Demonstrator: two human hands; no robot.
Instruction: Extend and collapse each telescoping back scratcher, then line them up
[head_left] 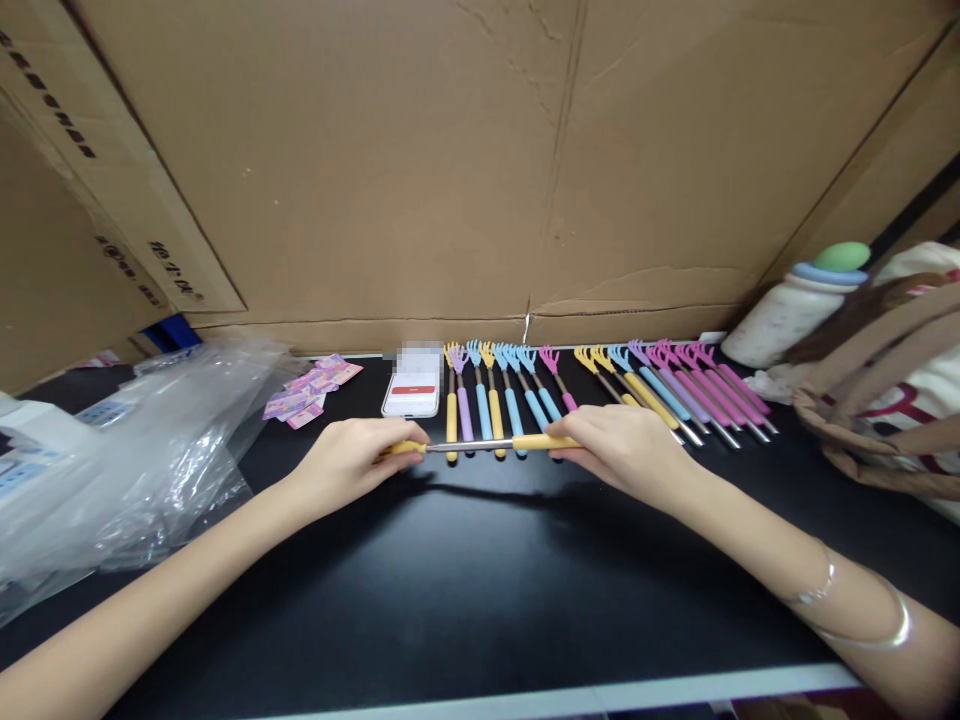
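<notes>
A yellow back scratcher (480, 446) with a metal shaft is held level above the black table. My left hand (360, 455) is closed around its yellow end at the left, hiding most of that end. My right hand (611, 445) grips the yellow handle at the right. Behind it lies a row of back scratchers in yellow, purple and blue, among them a blue back scratcher (513, 408). Farther right, more lie slanted side by side, including a yellow back scratcher (651, 402) and several pink ones near a pink back scratcher (739, 388).
A phone (411, 385) lies behind my left hand, with small pink-purple cards (311, 390) to its left. Clear plastic bags (172, 450) cover the table's left side. At right stand a white bottle (780, 315) and a beige bag (892, 390). Cardboard (450, 180) walls the back.
</notes>
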